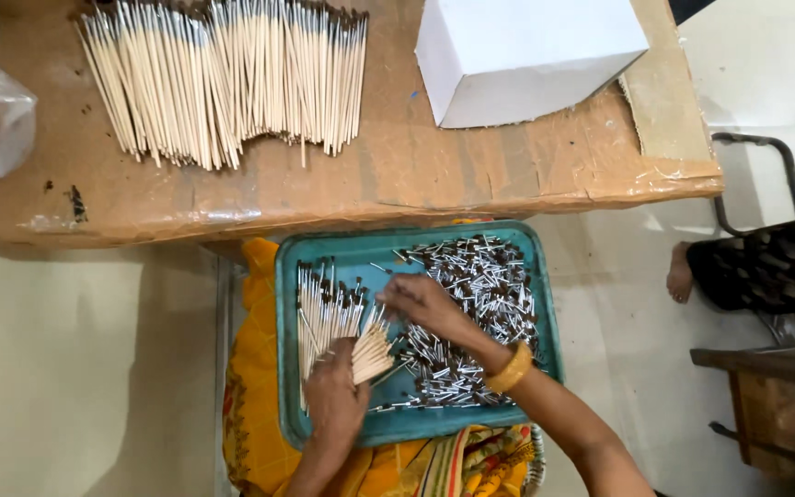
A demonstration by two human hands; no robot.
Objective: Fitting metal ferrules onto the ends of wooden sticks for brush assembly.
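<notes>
Item, lower centre: my left hand (335,398) clenched on a stick bundle (370,350) over the teal tray (289,368), right hand (420,302) pinching at its tips beside the caps (480,313); I judge fitting underway, next needing fine alignment.

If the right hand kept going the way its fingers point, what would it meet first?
The right hand points left across the teal tray. It would probably first meet the fanned bundle of sticks held by the left hand, though depth is uncertain.
</notes>
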